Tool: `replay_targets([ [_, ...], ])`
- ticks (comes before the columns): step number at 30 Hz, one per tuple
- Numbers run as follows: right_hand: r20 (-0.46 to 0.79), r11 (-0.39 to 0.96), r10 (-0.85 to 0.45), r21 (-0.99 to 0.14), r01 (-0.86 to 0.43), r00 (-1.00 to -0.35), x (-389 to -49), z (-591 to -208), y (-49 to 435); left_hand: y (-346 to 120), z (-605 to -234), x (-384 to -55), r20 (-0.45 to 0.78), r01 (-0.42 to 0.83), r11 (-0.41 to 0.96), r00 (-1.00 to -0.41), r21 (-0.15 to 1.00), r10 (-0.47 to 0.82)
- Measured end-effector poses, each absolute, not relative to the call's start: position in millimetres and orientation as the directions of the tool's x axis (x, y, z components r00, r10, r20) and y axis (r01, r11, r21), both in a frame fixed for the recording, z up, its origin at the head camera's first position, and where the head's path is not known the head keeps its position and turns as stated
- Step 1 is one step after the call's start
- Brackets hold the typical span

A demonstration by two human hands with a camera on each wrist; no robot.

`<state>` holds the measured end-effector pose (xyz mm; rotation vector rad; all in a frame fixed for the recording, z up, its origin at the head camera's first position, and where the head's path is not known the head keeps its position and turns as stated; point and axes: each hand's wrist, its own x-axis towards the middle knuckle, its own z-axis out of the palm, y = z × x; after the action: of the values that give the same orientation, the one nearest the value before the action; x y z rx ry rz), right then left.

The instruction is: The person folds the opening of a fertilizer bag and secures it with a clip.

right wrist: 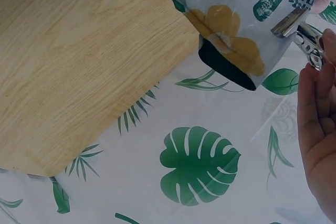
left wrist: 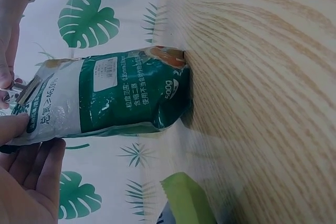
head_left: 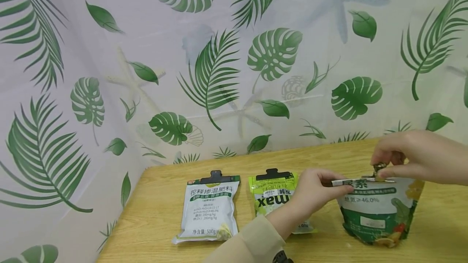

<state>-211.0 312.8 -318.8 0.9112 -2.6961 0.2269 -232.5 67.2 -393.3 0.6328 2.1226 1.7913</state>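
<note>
A white and green fertilizer bag stands upright on the table at the right, its top edge folded over. My left hand pinches the left end of that fold, thumb in front and fingers behind, as the left wrist view shows. With thumb and fingers my right hand grips the handles of a silver metal clip. In the right wrist view the jaw of the metal clip lies across the folded top of the bag.
Left of my hands, a white fertilizer bag lies on the wooden table with a black clip along its top. Beside it is a lime-green bag with another black clip, partly behind my left arm. A leaf-patterned sheet hangs behind.
</note>
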Motion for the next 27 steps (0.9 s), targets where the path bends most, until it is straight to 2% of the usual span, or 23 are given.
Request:
replay_targets([
  [6,0.296,0.789,-0.573,-0.053,-0.612,-0.764,-210,-318,306,67,-393,-233,0.077,0.168,0.135,-0.858,0.977,0.507],
  [12,0.237,0.838,-0.516,-0.062,-0.542,-0.823,-210,-317,303,67,-393,-232,0.077,0.163,0.129,-0.861,0.978,0.502],
  [15,0.243,0.845,-0.502,-0.064,-0.53,-0.83,-209,-318,302,66,-393,-233,0.075,0.163,0.134,-0.863,0.978,0.499],
  [27,0.225,0.835,-0.461,-0.218,-0.505,-0.859,-200,-341,310,68,-398,-229,0.064,0.149,0.135,-0.868,0.98,0.492],
])
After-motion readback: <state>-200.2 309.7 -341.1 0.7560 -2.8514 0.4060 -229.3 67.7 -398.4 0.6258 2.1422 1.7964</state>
